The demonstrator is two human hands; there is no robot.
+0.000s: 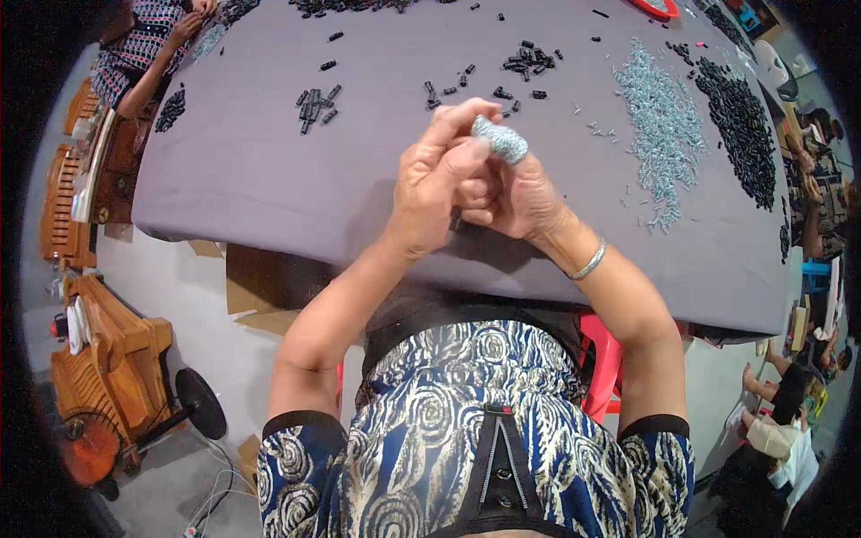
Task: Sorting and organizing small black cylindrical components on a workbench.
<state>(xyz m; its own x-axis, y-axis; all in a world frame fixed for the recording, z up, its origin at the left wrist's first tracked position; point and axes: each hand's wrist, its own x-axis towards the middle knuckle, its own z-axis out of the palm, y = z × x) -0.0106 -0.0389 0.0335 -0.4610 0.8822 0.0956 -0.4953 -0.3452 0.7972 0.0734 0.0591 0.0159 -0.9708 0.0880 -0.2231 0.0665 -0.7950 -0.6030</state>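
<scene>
Above the table (359, 63), we see left hand (426, 193) and right hand (535, 202) curled together at a grey wrap (504, 143); their grasp we cannot tell.

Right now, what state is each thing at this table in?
Left hand: fingers bent, grip unclear
Right hand: beside left, grip unclear
Grey textured covering: on right hand
Bracelet: worn
Silvery pieces: loose, spread out
Black pieces: loose, in clusters
Grey cloth: spread
Red-rimmed container: partly cropped

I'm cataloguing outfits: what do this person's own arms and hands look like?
The left sleeve and right sleeve are short, dark blue with cream swirls and black cuffs. A silver-coloured bangle circles the right wrist. Left hand and right hand wear no gloves.
</scene>
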